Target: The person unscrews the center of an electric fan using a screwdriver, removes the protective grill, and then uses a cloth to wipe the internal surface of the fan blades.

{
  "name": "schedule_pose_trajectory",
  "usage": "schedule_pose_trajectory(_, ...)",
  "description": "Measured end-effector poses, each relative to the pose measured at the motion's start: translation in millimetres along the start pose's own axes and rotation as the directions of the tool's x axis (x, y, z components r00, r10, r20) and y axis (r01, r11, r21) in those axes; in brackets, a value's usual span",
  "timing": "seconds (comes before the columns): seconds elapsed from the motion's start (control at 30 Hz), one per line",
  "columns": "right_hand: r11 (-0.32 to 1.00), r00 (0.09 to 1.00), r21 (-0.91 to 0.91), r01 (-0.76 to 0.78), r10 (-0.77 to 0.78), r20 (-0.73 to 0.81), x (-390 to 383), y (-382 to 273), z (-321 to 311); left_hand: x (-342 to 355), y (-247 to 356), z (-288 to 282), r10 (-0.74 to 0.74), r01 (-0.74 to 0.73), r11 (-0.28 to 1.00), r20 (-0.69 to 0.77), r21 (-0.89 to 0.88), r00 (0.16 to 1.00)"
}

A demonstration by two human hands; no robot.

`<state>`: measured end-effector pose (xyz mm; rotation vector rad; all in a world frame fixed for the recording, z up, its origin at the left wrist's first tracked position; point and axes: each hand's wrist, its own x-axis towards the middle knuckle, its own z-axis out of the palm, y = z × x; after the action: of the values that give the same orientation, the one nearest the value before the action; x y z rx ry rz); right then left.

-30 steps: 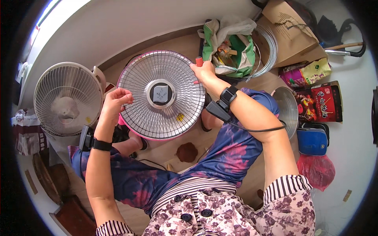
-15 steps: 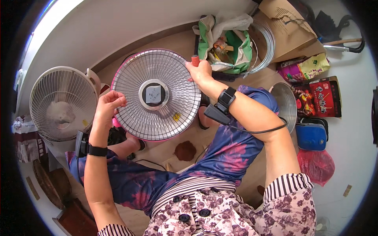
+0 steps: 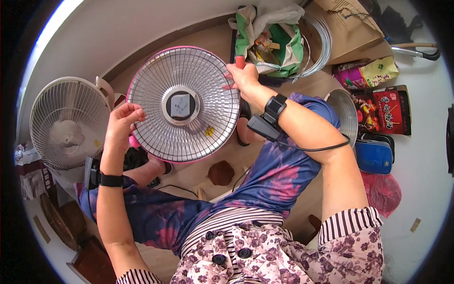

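Note:
A round dish heater (image 3: pixel 156 137) with a pink rim, silvery reflector and dark wire guard stands between my legs. A grey printed label (image 3: pixel 180 105) covers the middle of its guard. My left hand (image 3: pixel 124 120) is at the heater's left edge, fingertips pinched together; anything between them is too small to make out. On the opposite edge, my right hand (image 3: pixel 243 78) is closed around a tool with a red ribbed handle (image 3: pixel 240 62). Its fingers reach onto the rim and guard. The tool's other end is hidden, so its kind cannot be told.
To the left stands a white fan (image 3: pixel 71 125). A green and white bag (image 3: pixel 288 52) and coiled wire (image 3: pixel 323 45) lie far right, beside a cardboard box (image 3: pixel 350 33). Packets, a metal bowl (image 3: pixel 343 113) and a blue case (image 3: pixel 373 156) line the right side.
The heater sits slightly higher and further left in the picture. My left hand has shifted a little left and up; my right hand still grips the red handle at the rim.

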<state>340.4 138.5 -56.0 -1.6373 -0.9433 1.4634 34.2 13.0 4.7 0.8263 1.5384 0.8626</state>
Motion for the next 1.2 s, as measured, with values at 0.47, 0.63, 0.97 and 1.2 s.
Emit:
schedule_pose_trajectory(0.47, 0.920, 0.979, -0.348, 0.179, -0.201, -0.028, -20, -20, 9, 3, 1, 0, -0.015, 0.016, 1.000, -0.033, 0.017, 0.999)
schedule_pose_trajectory(0.63, 0.942, 0.987, -0.319, 0.108, -0.140, -0.080, -11, -13, 13, 0, -3, 0, -0.010, 0.010, 1.000, -0.018, -0.007, 1.000)
schedule_pose_trajectory(0.97, 0.931, 0.958, -0.242, 0.274, -0.285, -0.013, 5, 9, 9, 2, 0, 5, 0.022, -0.022, 1.000, -0.040, -0.011, 0.999)
schedule_pose_trajectory(1.2, 0.921, 0.959, -0.278, 0.274, -0.282, 0.011, -4, 1, 16, -3, -4, -1, 0.032, -0.032, 0.999, -0.031, 0.016, 0.999)
